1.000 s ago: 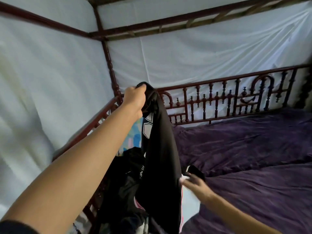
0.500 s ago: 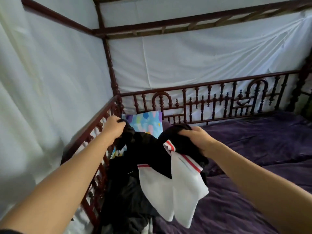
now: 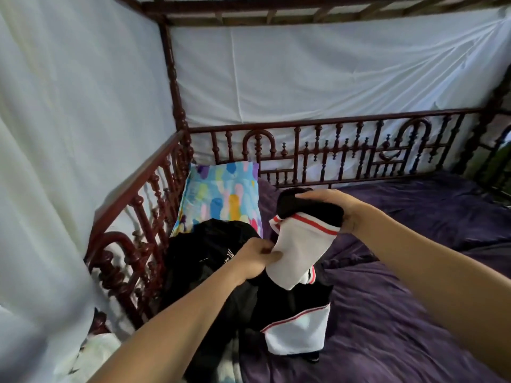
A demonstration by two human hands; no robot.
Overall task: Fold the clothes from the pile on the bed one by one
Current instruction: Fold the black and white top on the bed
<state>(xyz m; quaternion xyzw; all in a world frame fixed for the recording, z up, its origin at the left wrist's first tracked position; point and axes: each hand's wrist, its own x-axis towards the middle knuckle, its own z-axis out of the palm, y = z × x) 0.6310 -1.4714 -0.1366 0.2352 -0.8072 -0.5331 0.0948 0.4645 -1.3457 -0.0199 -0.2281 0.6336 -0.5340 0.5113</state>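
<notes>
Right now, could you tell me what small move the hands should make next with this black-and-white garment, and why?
Probably swing the garment right and lay it flat on the purple bedspread: the right hand grips its bunched black end, the left hand pinches its white sleeve, and the rest hangs crumpled over the pile.

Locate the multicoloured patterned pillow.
Head view, left of centre: the multicoloured patterned pillow sits in the corner of the dark wooden bed rail, behind the black clothes pile.
</notes>
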